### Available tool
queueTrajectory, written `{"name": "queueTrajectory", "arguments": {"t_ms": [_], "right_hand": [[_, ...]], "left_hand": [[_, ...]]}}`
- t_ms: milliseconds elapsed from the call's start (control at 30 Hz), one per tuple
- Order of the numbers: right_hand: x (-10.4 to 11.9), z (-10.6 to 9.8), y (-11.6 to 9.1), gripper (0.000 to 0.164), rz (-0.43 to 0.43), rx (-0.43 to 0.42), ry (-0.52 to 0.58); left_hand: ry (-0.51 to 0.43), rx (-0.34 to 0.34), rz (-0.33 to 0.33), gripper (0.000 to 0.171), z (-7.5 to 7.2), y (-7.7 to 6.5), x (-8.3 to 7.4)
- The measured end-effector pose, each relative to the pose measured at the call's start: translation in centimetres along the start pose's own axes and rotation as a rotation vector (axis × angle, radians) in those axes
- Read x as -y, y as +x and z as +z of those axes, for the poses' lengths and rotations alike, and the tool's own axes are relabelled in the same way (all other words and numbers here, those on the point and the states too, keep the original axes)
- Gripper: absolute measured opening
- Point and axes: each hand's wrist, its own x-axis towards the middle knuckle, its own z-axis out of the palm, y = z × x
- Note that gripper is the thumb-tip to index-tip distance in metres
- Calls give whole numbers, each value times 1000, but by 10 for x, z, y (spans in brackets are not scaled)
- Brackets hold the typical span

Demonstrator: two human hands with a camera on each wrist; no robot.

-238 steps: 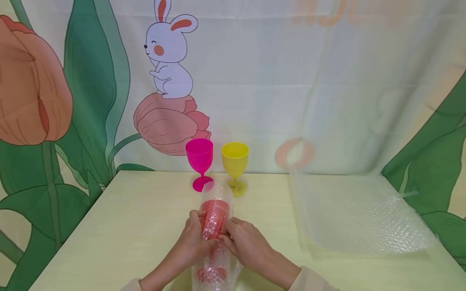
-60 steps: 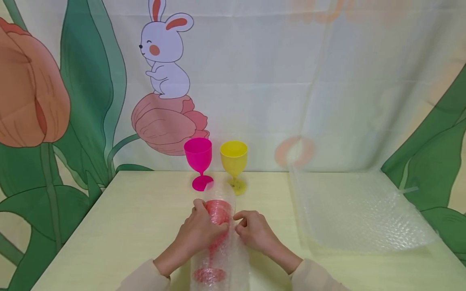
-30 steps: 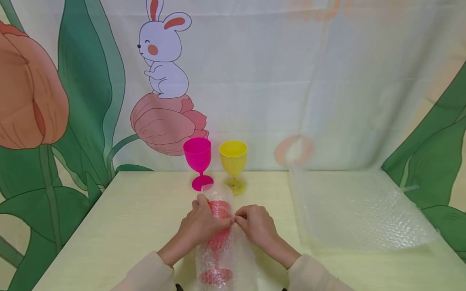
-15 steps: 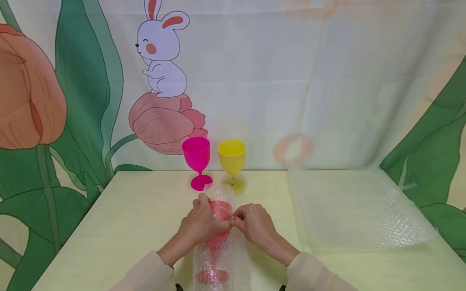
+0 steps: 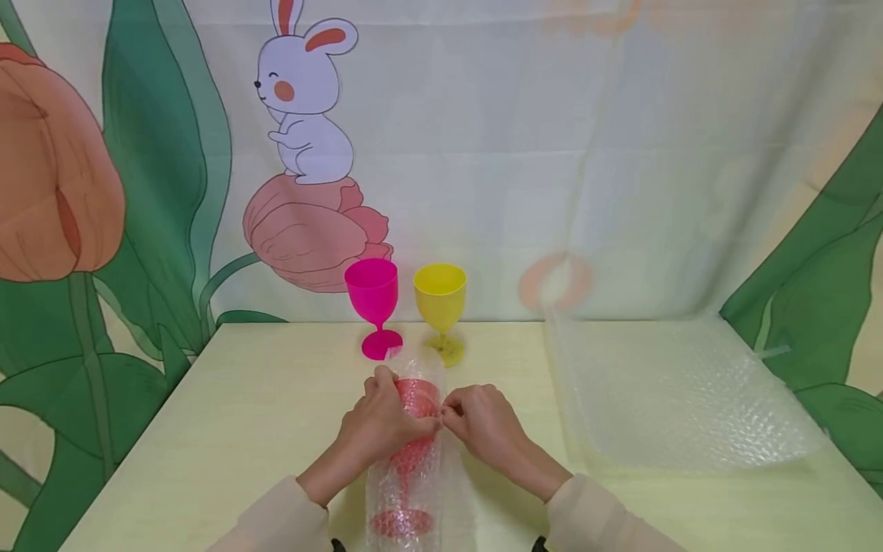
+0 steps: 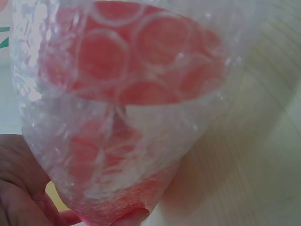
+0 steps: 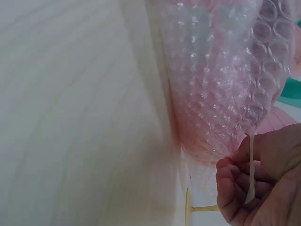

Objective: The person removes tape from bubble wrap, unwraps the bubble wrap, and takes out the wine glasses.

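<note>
A red goblet point(image 5: 418, 395) lies inside a roll of clear bubble wrap point(image 5: 407, 491), its bowl toward the backdrop and its foot toward the person. My left hand point(image 5: 381, 418) grips the wrapped bowl from the left, the thumb laid across the top to the right edge. At that edge my right hand point(image 5: 485, 423) pinches the bubble wrap between thumb and fingers, close to the left thumb tip. A thin pale strip point(image 7: 251, 165) hangs across the right palm in the right wrist view. The goblet's foot point(image 6: 141, 56) shows large through the bubbles in the left wrist view.
Behind the roll stand a pink goblet point(image 5: 372, 291) and a yellow goblet point(image 5: 441, 295), both upright. Another bubble wrap sheet point(image 5: 690, 406) is spread over the right part of the pale table point(image 5: 228, 429). A printed curtain point(image 5: 483, 153) hangs along the back edge.
Since the earliest frame, the left thumb has come across the bowl to its right edge, and the right hand has shifted right and up. Over the last half second both hands hold almost still.
</note>
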Motion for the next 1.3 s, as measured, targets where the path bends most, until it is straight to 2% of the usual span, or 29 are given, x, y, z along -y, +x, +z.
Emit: {"name": "queueTrajectory", "arguments": {"t_ms": [133, 200, 467, 633, 833, 1133, 1300], "right_hand": [[-2, -1, 2, 20, 63, 16, 104], [-3, -1, 1, 20, 61, 20, 118], [-1, 1, 1, 12, 4, -7, 59], [2, 1, 3, 19, -17, -34, 17], [0, 1, 6, 20, -27, -24, 56], [-2, 0, 8, 16, 9, 3, 98], [1, -3, 11, 27, 26, 16, 55]], "left_hand": [[-6, 1, -5, 89, 0, -1, 0], [-11, 3, -9, 89, 0, -1, 0], [-14, 1, -17, 88, 0, -1, 1], [0, -4, -5, 86, 2, 0, 1], [-5, -4, -6, 86, 1, -1, 1], [-5, -4, -8, 85, 2, -1, 1], [17, -11, 8, 84, 2, -1, 0]]}}
